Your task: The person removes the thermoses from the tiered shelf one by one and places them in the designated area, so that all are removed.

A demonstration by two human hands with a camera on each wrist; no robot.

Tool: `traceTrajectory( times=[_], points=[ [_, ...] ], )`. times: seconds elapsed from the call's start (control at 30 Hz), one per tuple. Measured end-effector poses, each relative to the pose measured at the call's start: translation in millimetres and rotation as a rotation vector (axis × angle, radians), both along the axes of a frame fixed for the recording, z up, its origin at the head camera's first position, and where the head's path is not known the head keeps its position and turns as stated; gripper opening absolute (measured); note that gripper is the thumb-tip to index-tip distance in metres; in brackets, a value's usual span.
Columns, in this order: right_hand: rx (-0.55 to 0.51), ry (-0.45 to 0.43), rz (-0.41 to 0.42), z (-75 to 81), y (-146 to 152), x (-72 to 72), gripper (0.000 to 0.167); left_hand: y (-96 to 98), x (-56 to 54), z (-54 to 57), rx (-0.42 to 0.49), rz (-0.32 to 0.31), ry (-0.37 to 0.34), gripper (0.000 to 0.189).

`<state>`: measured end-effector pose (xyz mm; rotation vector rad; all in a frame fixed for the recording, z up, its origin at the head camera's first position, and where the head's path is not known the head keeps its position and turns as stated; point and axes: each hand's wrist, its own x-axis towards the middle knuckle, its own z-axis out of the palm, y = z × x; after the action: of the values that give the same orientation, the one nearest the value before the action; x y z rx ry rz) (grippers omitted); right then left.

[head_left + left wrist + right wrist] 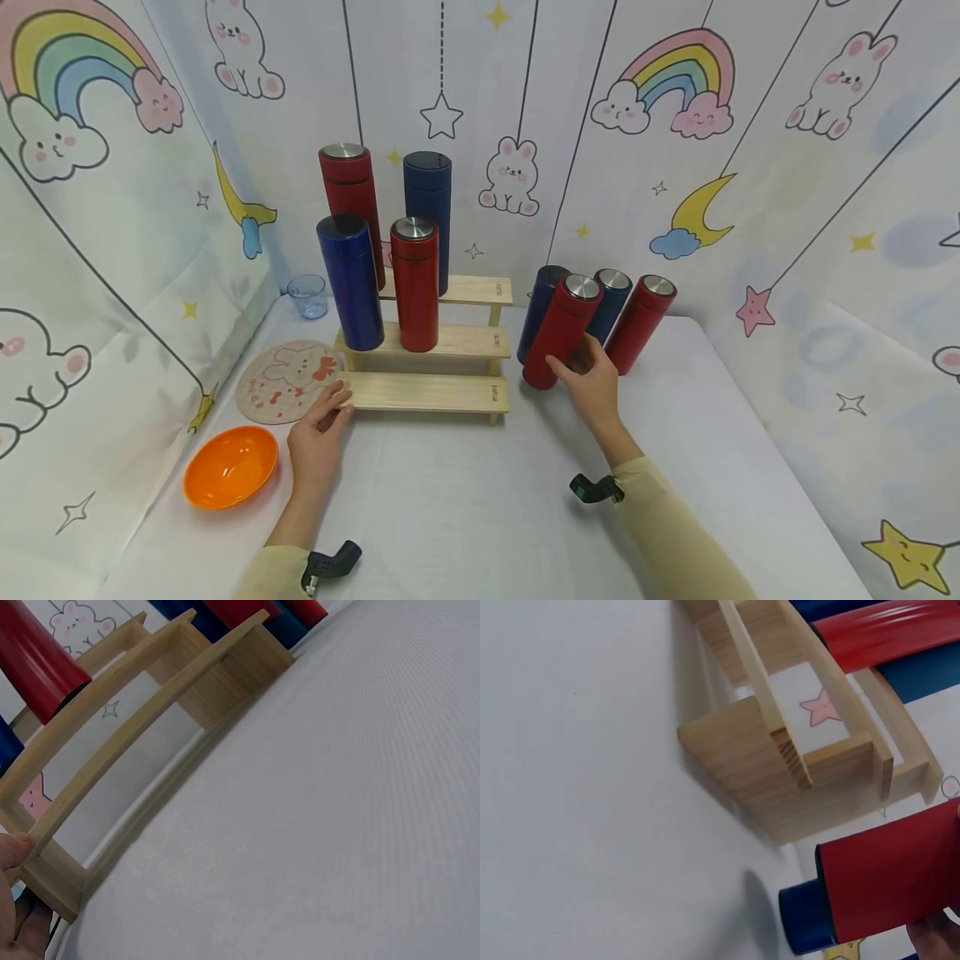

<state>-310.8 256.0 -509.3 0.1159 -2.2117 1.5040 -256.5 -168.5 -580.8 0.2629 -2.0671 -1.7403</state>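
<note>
Beside the shelf [423,392] the left hand [317,442] pinches, the right [596,390] grips a red flask [560,332].

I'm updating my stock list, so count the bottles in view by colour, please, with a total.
Red bottles: 4 (2 on the wooden rack, 1 in the right hand, 1 on the table to the right)
Blue bottles: 4 (2 on the rack, 2 on the table)
Total: 8

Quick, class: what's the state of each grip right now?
Left grip: holding the left end of the wooden rack.
Right grip: holding a red bottle.
</note>
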Motion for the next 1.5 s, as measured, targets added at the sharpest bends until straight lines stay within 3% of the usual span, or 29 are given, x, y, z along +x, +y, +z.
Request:
traceTrajectory(
  times=[0.5,1.5],
  points=[
    [0.018,-0.021,-0.008,-21.8,-1,3.9,0.065,0.4,-2.3,-2.4,-0.011,-0.009,-0.013,0.028],
    [0.031,-0.035,0.038,-32.1,-2,7.8,0.065,-0.7,-0.3,-2.1,-0.015,-0.014,-0.012,0.029]
  ],
)
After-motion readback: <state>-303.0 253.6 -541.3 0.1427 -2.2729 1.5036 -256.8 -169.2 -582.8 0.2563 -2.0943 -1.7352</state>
